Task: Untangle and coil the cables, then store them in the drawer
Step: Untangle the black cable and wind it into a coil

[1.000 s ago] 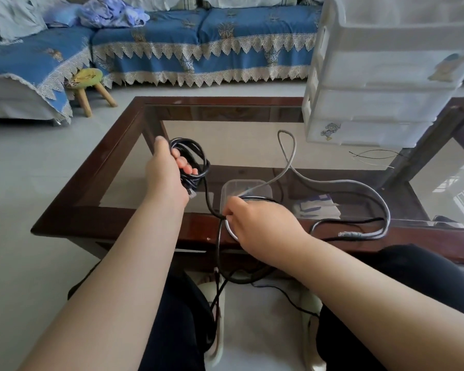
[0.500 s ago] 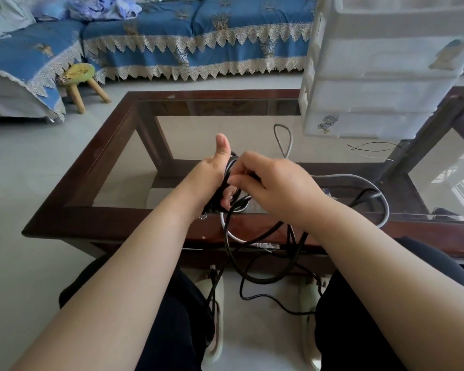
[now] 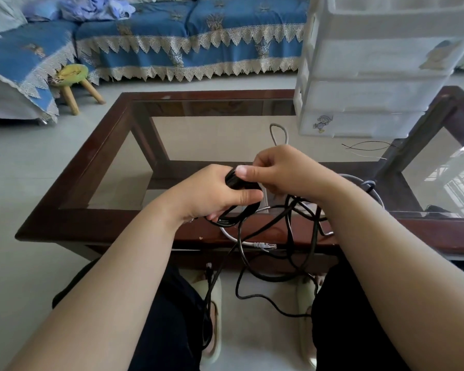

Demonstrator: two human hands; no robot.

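My right hand [image 3: 287,170] has slid onto the black cable coil [image 3: 235,180] my left hand [image 3: 214,194] grips, both pinching; loose loops dangle past the table's six-o'clock edge [image 3: 134,231].

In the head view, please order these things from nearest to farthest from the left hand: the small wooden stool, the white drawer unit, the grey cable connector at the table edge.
From the left hand:
1. Grey cable connector, just below and to the right, on the table's near edge.
2. White drawer unit, up and to the right, on the table's far corner.
3. Small wooden stool, far left on the floor, beside the sofa.
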